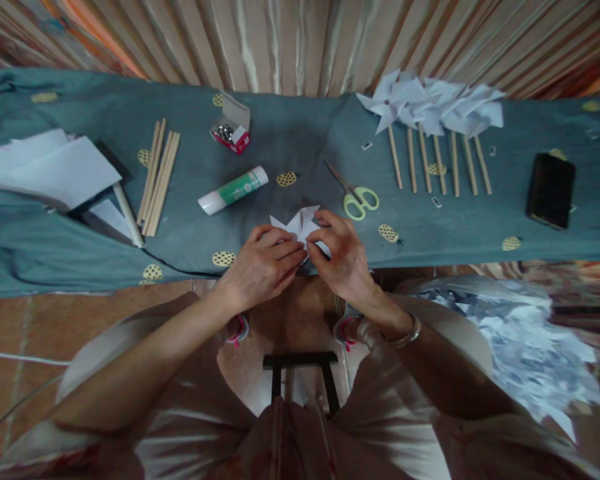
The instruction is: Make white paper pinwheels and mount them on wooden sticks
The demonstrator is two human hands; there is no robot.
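Pleated curtains [300,47] fill the twelve o'clock side in the head view, behind a long table covered with a green cloth [295,143] printed with yellow pineapples. Take the folded white paper [299,225] as the centre of the clock: it sits at the near edge of the table, several points sticking up. Both hands are closed on it, close together. The left hand [270,263] has its fingers bent over the near left side, back of the hand upward; the right hand [343,257] pinches from the right with thumb and fingertips, and a bracelet [405,331] circles that wrist. What the fingertips do underneath is hidden.

At two o'clock, just beyond the right hand, lie scissors [349,191] with green handles. Farther out, between one and two, several white paper pinwheels [430,110] on sticks lie overlapping in a row. Near three is a black phone [551,190]. A glue stick [233,190] lies at ten, wooden sticks [161,177] farther out that way, and an open small box [239,137] of shiny metal pieces at eleven. White sheets [75,170] are piled between nine and ten.
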